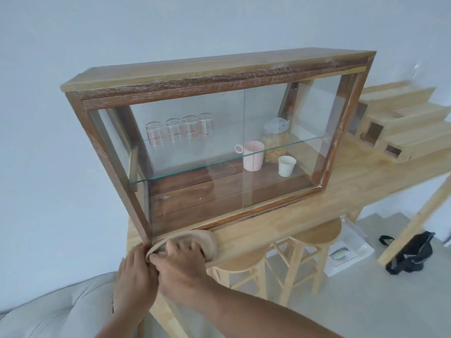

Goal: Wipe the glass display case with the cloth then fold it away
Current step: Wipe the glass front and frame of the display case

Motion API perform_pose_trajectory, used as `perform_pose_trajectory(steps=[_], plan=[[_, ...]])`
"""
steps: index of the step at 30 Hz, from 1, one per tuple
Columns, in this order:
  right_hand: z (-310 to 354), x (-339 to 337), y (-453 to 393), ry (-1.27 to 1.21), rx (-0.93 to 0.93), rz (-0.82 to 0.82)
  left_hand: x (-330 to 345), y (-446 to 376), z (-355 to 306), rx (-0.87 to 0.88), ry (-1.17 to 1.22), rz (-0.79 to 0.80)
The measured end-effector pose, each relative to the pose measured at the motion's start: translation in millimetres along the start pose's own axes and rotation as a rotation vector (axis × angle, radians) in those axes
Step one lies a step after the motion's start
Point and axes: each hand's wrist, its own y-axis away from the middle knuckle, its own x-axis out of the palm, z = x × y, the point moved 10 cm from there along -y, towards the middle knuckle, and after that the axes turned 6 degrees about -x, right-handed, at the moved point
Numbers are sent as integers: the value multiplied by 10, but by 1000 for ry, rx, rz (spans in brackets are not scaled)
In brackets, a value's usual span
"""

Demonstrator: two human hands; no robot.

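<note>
A wooden-framed glass display case [244, 76] stands on a light wooden table [305, 211]. Inside it are several measuring glasses, a pink cup, a white paper cup and a jar. A beige cloth [205, 241] lies bunched on the table at the case's lower left front corner. My right hand [180, 262] presses down on the cloth with its fingers curled into it. My left hand [134, 272] sits right beside it and pinches the cloth's left edge near the case corner.
Wooden stepped shelves [400, 128] stand on the table to the right of the case. Wooden stools [288, 262] sit under the table. A black bag [412, 252] and a plastic packet [349, 250] lie on the floor at right. A grey cushion [63, 311] is at lower left.
</note>
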Motion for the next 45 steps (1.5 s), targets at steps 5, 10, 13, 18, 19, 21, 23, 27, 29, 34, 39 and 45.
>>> perform_pose_trajectory(steps=[5,10,13,18,19,21,23,27,29,34,39,45], plan=[[-93,-38,39,11,-39,-19,81,77,-6,150,-209,-97],[-527,-153,86,101,-66,-73,47,109,40,104,-158,-282],[-895,-337,177,98,-21,-86,26,131,-9,161,-161,-338],[-1864,-698,534,151,159,-37,19,122,-56,222,-160,-371],[-2126,-813,642,163,216,-45,21,120,-68,234,-169,-372],[-2731,-1056,927,181,362,-51,27,117,-63,234,-171,-378],[-3398,-1332,1289,198,534,-78,26,119,-59,224,-173,-395],[-4321,-1689,1830,136,755,-95,31,124,-36,239,-190,-433],[-4403,-1669,1848,128,754,-70,27,125,-29,222,-177,-428],[-4160,-1462,1776,144,806,-80,90,61,-11,141,-177,-236],[-3152,-1108,1350,199,563,-29,125,42,38,103,-196,-153],[-1141,-432,490,101,206,158,64,66,21,73,-185,-102]])
